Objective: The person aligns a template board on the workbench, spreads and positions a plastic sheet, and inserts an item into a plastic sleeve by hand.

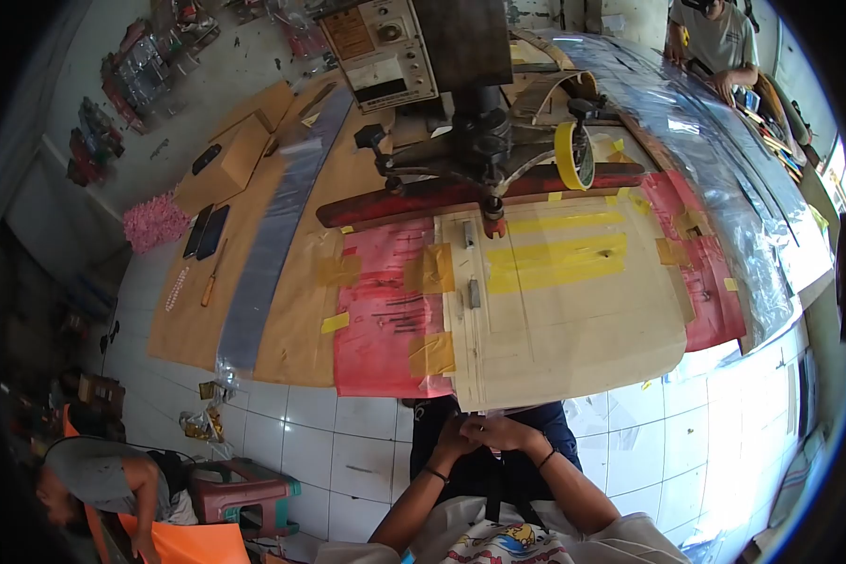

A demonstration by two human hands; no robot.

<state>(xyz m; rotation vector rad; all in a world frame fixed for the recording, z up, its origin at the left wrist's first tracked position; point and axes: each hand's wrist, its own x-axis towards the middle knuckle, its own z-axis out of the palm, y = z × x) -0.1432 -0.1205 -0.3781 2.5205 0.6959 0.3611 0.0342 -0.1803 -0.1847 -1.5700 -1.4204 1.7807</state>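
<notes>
My left hand [453, 440] and my right hand [498, 431] are closed together over my lap, just below the table's front edge. Whether anything is between them is hidden. Nearest to them lies a beige sheet [583, 329] with yellow tape strips [556, 262] and small metal pieces [474, 293] along its left side. Red sheets [385, 324] are taped on both sides of it. Above the sheet, a dark machine arm [484, 141] carries a red tip [493, 224] and a yellow tape roll [573, 155].
On the left lie a cardboard box [221, 174], phones [213, 232], a screwdriver [212, 275] and a pink cloth [154, 224]. A person [724, 47] stands at the far right; another [103, 479] bends low at left beside a stool [244, 493].
</notes>
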